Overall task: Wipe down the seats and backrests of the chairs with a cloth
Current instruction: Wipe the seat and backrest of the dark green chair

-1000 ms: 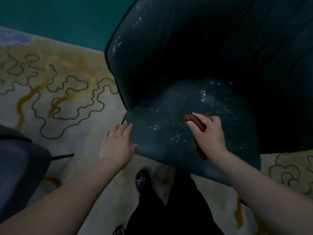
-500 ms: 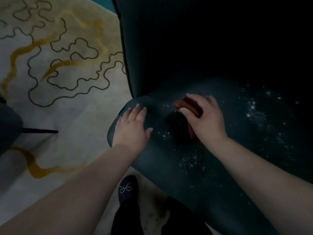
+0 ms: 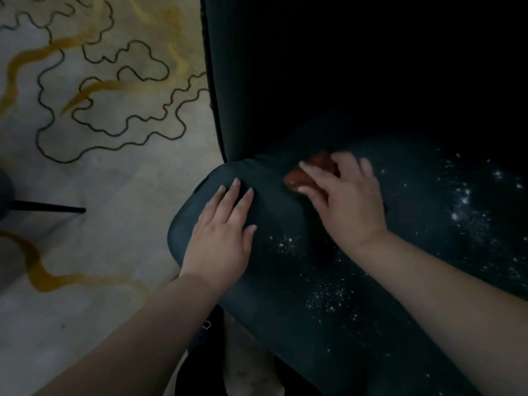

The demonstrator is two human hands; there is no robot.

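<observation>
Mid-frame, our right hand [image 3: 347, 201] clutches the reddish cloth [image 3: 310, 172] against the dusty seat [image 3: 328, 295] to scrub, while our left hand [image 3: 221, 238] lies flat, bracing the chair.

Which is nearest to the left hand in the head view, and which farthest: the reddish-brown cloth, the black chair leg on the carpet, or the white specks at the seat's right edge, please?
1. Reddish-brown cloth, just right, under the right hand.
2. Black chair leg, left on the carpet.
3. White specks, far right of the seat.

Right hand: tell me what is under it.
Under the right hand is a reddish-brown cloth, pressed on the dark chair seat. Only its front end shows past the fingertips; the rest, and the seat beneath, is covered by the hand.
</observation>
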